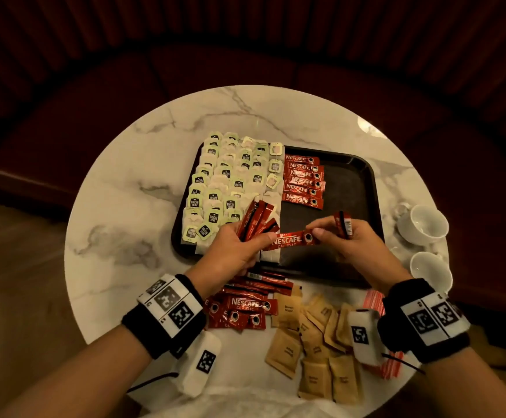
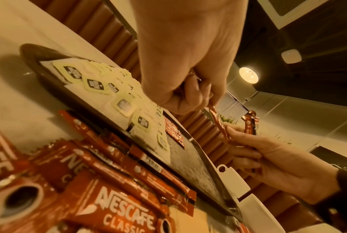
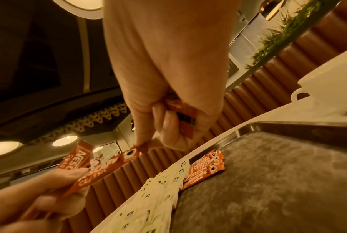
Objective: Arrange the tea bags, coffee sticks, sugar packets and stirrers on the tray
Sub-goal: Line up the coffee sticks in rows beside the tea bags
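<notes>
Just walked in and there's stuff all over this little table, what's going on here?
A person is laying out drink supplies on a dark tray on a marble table. Tea bags fill the tray's left part, with a short column of coffee sticks beside them. The left hand grips a bunch of sticks; both hands pinch one coffee stick between them, and the right hand holds more. More sticks, brown sugar packets and two cups wait off the tray.
</notes>
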